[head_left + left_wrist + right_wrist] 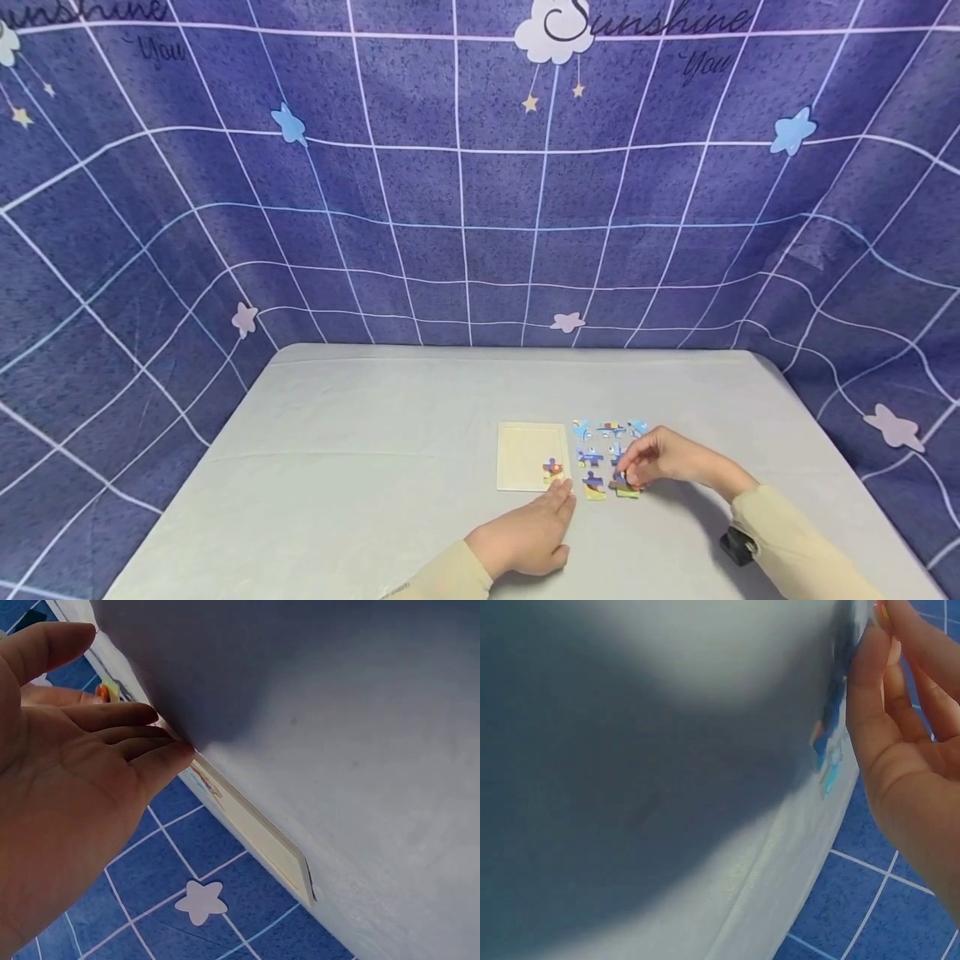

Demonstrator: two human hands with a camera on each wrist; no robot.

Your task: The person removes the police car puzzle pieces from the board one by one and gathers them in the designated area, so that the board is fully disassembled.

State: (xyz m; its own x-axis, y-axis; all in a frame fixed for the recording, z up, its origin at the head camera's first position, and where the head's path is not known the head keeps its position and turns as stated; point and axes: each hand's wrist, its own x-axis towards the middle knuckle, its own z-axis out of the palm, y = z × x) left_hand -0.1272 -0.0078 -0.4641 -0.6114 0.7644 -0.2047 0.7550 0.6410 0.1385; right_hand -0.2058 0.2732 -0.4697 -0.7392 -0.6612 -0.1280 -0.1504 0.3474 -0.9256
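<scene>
A pale wooden puzzle tray point(521, 457) lies flat on the table, with one colourful jigsaw piece point(553, 468) in its lower right corner. My left hand point(528, 533) rests its straight fingertips on the tray's near right corner; the left wrist view has the tray's rim point(262, 832) just past those fingers. To the right, my right hand point(660, 458) pinches a small jigsaw piece between thumb and forefinger, low over the loose pieces. In the right wrist view a red and yellow bit of that piece point(881, 611) shows at the fingertips; the fingers hide most of it.
Several loose jigsaw pieces lie in rough rows right of the tray, among them a blue top one point(611, 429), a middle one point(590, 457) and a lower one point(594, 486). A blue gridded curtain point(495, 192) surrounds the grey-white table point(360, 433) at back and sides.
</scene>
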